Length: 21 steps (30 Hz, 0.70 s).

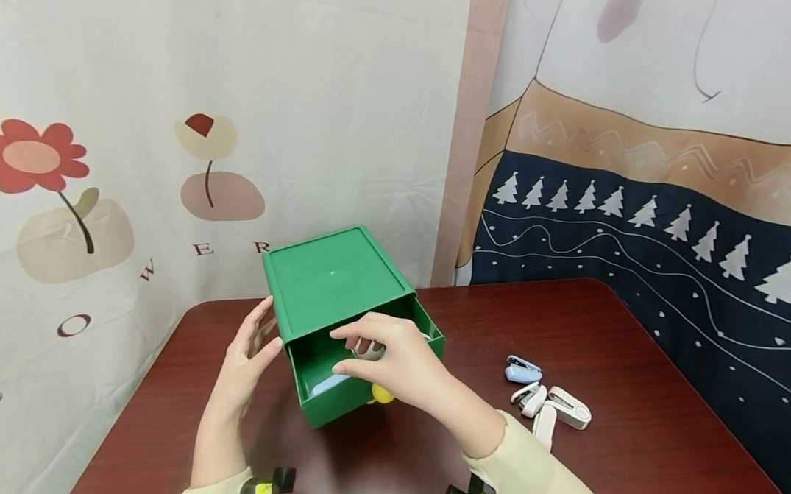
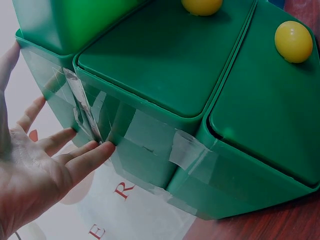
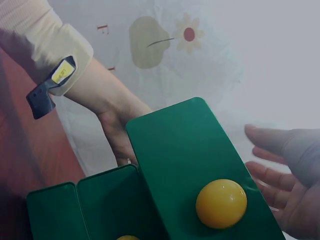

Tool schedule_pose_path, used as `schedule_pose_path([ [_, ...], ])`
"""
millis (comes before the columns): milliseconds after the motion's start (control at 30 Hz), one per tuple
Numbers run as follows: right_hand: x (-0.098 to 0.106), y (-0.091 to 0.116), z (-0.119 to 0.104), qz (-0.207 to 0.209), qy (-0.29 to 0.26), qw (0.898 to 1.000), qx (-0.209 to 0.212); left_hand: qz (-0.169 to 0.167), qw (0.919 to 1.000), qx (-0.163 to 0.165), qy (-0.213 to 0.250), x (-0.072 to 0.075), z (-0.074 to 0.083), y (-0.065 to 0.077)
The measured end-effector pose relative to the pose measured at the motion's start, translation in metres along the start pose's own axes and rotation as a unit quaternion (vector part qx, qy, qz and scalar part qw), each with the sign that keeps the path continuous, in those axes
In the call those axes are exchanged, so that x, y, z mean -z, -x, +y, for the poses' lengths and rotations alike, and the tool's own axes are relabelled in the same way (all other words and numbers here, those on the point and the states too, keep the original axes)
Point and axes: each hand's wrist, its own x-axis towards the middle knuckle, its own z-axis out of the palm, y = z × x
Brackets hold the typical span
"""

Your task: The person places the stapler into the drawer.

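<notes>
A green drawer cabinet (image 1: 333, 279) with yellow knobs (image 2: 293, 42) stands on the table, its top drawer (image 1: 336, 410) pulled out. Inside that drawer lie a pale blue item (image 1: 328, 385) and whitish items, partly hidden by my right hand. My left hand (image 1: 241, 364) rests against the cabinet's left side, fingers spread; in the left wrist view its fingertips touch the taped side wall (image 2: 145, 135). Over the open drawer hovers my right hand (image 1: 393, 350), thumb and fingers apart, with nothing visibly held. The right wrist view shows this hand (image 3: 285, 175) beyond the drawer front (image 3: 175, 155).
To the right on the dark red table (image 1: 484, 449) are a light blue stapler (image 1: 523, 370) and a cluster of small white staplers (image 1: 570, 407). A printed cloth (image 1: 364, 130) hangs behind the table's back edge.
</notes>
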Motion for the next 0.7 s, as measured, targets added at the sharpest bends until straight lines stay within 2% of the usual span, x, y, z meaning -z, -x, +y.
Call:
schedule_pose_path([
  [100, 0.003, 0.01, 0.003, 0.04, -0.022, 0.998, 0.045, -0.001, 1.0, 0.006, -0.003, 0.001, -0.001, 0.0],
  [200, 0.007, 0.018, 0.007, 0.084, -0.033, 0.991, 0.096, 0.0, 0.9999, 0.008, -0.006, 0.001, 0.0, 0.001],
  [333, 0.012, 0.029, 0.011, 0.129, -0.037, 0.982, 0.132, -0.001, 0.9999, 0.009, -0.008, 0.001, 0.001, 0.001],
  [533, 0.011, 0.046, 0.02, 0.165, -0.037, 0.978, 0.12, 0.001, 0.9999, 0.009, -0.009, 0.002, 0.0, 0.001],
  [700, 0.002, 0.058, 0.035, 0.172, -0.042, 0.977, 0.12, 0.002, 0.9999, 0.01, -0.014, 0.001, 0.0, 0.002],
])
